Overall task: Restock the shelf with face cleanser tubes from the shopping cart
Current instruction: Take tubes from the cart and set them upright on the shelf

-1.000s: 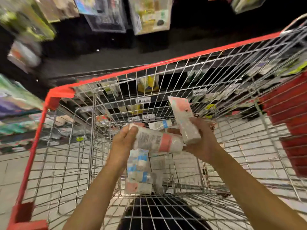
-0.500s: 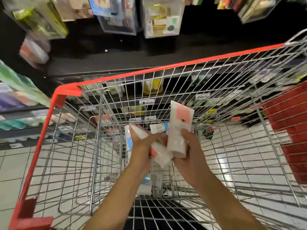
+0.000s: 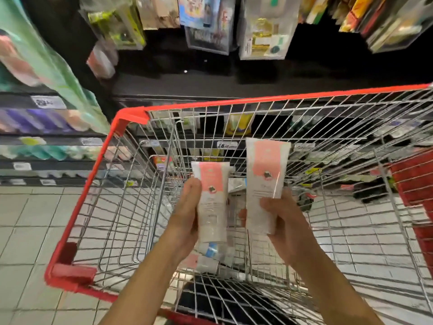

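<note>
Whereas half a sec ago the two tubes were crossed & bunched betw. both hands, the head view now shows them split, one per hand, upright w/ pink labels facing the camera. The left hand [image 3: 187, 214] is wrapped round the lower half of the left tube [image 3: 212, 195]. The right hand [image 3: 281, 221] grips the right tube [image 3: 264, 181] low down, fingers curled over its front. The hands are apart, w/ a gap of cart wire betw. them, and the right tube is held a bit higher than the left. Both tubes sit over the cart's mid section, well above its floor, not touching each other. The camera has also tipped up twd the shelving. My read: sorting & orienting is done, the pick-up step is over, and next is the carry to the shelf [image 3: 46, 139]. Nothing is placed yet.

Containers: the shopping cart [image 3: 234, 101] has a red rim & wire sides. On its floor at the near end, below the left hand, a few spare tubes [image 3: 210, 256] lie flat, one w/ a blue band, one pinkish. They're blurred, so no count. Shelf rows at left & beyond the cart's far edge hold blurred product. Which slot takes these tubes I can't tell.
</note>
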Available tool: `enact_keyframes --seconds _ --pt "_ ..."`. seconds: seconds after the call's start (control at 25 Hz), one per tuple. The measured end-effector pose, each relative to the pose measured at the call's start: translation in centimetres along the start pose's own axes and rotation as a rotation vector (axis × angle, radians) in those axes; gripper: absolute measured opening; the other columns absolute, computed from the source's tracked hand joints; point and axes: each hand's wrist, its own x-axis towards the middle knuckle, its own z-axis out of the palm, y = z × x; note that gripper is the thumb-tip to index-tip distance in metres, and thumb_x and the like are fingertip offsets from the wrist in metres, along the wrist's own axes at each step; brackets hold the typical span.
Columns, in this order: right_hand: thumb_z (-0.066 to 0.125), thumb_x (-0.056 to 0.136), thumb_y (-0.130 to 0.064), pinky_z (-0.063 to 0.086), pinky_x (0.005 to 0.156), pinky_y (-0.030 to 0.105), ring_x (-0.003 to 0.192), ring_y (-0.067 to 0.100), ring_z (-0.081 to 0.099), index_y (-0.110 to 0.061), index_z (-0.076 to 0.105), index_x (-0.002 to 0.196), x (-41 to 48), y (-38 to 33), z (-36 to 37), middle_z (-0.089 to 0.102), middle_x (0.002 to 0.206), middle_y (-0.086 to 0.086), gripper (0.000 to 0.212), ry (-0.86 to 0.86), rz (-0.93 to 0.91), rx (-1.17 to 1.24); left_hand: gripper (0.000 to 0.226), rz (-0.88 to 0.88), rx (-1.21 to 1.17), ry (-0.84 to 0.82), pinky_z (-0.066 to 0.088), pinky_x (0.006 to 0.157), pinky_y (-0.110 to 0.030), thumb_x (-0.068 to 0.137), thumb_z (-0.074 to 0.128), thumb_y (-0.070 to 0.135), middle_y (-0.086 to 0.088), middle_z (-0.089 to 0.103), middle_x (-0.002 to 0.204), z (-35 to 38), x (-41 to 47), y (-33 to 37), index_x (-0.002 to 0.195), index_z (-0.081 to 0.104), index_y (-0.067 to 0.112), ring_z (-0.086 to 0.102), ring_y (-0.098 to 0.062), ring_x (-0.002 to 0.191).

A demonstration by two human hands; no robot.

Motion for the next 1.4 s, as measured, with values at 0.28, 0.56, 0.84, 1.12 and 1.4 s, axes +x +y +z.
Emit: enact_keyframes --seconds 0.28,0.56,0.84,1.12,1.4 --pt "0.073 0.068 -0.02 0.054 0.053 0.03 0.063 0.02 0.065 -0.016 0.057 0.115 -1.3 1.1 8.2 0.069 0.079 0.002 0.05 -0.29 0.063 -0.236 0.045 0.384 -0.033 0.292 0.055 0.064 -0.03 0.081 0.064 0.023 -0.016 0.065 0.101 -3.7 -8.9 1.4 0.124 0.054 0.013 0.068 -0.019 0.079" --pt "0.075 0.063 -0.027 0.053 0.054 0.03 0.06 0.02 0.064 -0.023 0.061 0.109 -4.7 6.9 21.7 0.069 0.076 0.001 0.048 -0.575 0.081 -0.377 0.049 0.643 -0.217 0.599 0.053 0.059 -0.034 0.074 0.066 0.025 -0.019 0.065 0.095 -14.7 -19.6 5.3 0.118 0.054 0.006 0.063 -0.025 0.072" --pt "0.076 0.063 -0.023 0.051 0.05 0.032 0.052 0.027 0.059 -0.016 0.06 0.103 -6.4 14.1 36.0 0.063 0.075 0.011 0.044 -0.636 0.004 -0.316 0.044 0.727 -0.104 0.6 0.053 0.053 -0.029 0.072 0.067 0.03 -0.016 0.072 0.086 -27.8 -26.6 12.2 0.109 0.06 0.008 0.064 -0.022 0.063" --pt "0.082 0.06 -0.027 0.051 0.05 0.033 0.052 0.029 0.057 -0.012 0.059 0.107 -5.4 17.3 47.9 0.06 0.075 0.014 0.054 -0.638 -0.093 -0.236 0.03 0.841 -0.128 0.487 0.051 0.05 -0.029 0.073 0.074 0.023 -0.013 0.068 0.079 -36.6 -29.1 21.1 0.1 0.063 0.013 0.064 -0.021 0.062" --pt "0.076 0.063 -0.027 0.051 0.047 0.032 0.054 0.027 0.061 -0.017 0.063 0.105 0.5 19.1 58.4 0.065 0.077 0.014 0.046 -0.636 -0.183 -0.229 0.038 0.93 -0.087 0.435 0.054 0.058 -0.034 0.079 0.064 0.032 -0.017 0.066 0.091 -45.1 -26.2 31.2 0.113 0.061 0.015 0.062 -0.023 0.071"
